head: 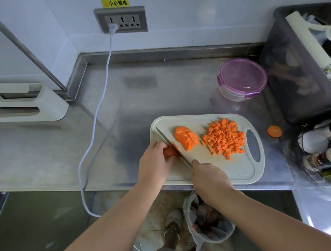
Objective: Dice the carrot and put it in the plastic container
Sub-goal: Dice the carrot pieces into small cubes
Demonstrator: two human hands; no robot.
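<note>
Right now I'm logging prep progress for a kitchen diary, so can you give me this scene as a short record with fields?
left hand: grips the carrot stub at the left edge of the cutting board
right hand: grips the knife, blade against the stub
slices: fanned beside the blade, not yet diced
diced carrot: piled on the board's right half
plastic container: on the counter behind the board, purple lid on
carrot round: lies on the counter, right of the board

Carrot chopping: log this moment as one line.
left hand holds carrot stub; right hand grips knife; dice on board; container lidded
</note>
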